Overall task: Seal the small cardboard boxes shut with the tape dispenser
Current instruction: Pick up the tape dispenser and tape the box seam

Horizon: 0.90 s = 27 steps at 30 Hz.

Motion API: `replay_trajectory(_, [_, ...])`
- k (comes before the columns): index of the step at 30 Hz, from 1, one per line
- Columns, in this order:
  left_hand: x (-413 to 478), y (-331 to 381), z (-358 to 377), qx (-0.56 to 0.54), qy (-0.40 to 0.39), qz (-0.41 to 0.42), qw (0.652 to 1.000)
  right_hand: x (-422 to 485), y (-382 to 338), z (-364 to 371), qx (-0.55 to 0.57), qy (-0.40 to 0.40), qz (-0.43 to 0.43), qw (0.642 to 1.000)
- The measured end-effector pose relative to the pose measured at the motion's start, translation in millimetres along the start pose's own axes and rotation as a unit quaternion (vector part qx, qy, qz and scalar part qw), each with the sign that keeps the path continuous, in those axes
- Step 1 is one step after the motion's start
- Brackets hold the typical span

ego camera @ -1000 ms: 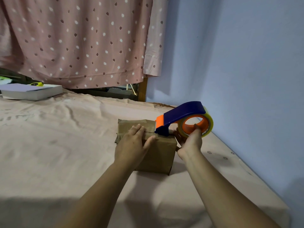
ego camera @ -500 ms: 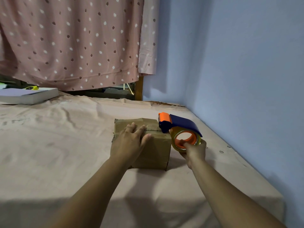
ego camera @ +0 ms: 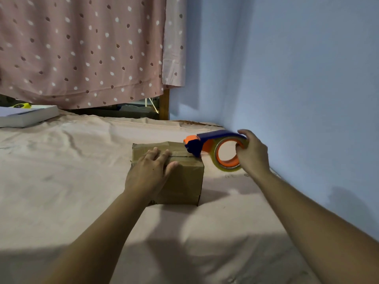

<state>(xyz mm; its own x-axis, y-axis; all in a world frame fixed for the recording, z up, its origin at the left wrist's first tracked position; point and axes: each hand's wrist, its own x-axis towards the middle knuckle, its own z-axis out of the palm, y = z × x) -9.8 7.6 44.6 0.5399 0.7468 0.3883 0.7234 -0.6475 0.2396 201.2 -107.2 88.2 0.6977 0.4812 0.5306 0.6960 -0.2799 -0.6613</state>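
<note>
White flat box [ego camera: 30, 116]: far left of the left hand, at the back of the pink sheet [ego camera: 61, 181].
Left hand [ego camera: 150, 173]: fingers straight, lying flat on the cardboard box's top.
Cardboard box [ego camera: 184, 181]: on the sheet under the left hand, flaps down.
Tape dispenser [ego camera: 213, 147]: between box and right hand, its nose touching the box's top right edge.
Right hand [ego camera: 254, 155]: fingers curled over the dispenser's blue top, thumb in the roll's core, holding it.

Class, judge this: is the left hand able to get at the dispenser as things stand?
Probably yes: the left hand lies flat on the box, and the dispenser sits at its right top edge with nothing between.
</note>
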Motion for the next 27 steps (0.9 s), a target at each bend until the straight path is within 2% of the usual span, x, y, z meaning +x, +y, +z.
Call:
replay_trajectory(7, [-0.3, -1.0, 4.5, -0.024, 0.013, 0.002, 1.000, 30.0, -48.7, -16.8, -0.081, 0.031, -0.145, 0.986])
replay_trajectory(10, [0.4, -2.2, 4.8, -0.021, 0.012, 0.004, 1.000, 37.8, -55.9, -19.3, -0.114, 0.032, -0.169, 0.978])
replay_trajectory(14, [-0.5, -3.6, 5.2, -0.025, 0.011, 0.006, 1.000, 33.5, -28.8, -14.7, -0.111, 0.012, -0.137, 0.984])
replay_trajectory(20, [1.3, -4.3, 6.0, -0.014, 0.003, 0.001, 1.000, 6.5, 9.6, 1.7, -0.220, -0.009, -0.197, 0.955])
replay_trajectory(22, [1.3, -5.1, 7.6, -0.016, 0.002, 0.001, 1.000, -3.0, 18.2, 6.7, -0.234, 0.007, -0.221, 0.947])
replay_trajectory(25, [1.7, -5.2, 7.6, -0.014, 0.001, 0.000, 1.000, -7.1, 35.1, 13.1, -0.210, 0.082, -0.229, 0.947])
replay_trajectory(27, [2.2, -4.4, 7.5, -0.011, -0.001, -0.003, 1.000, -7.0, 48.8, 15.6, -0.288, 0.082, -0.262, 0.917])
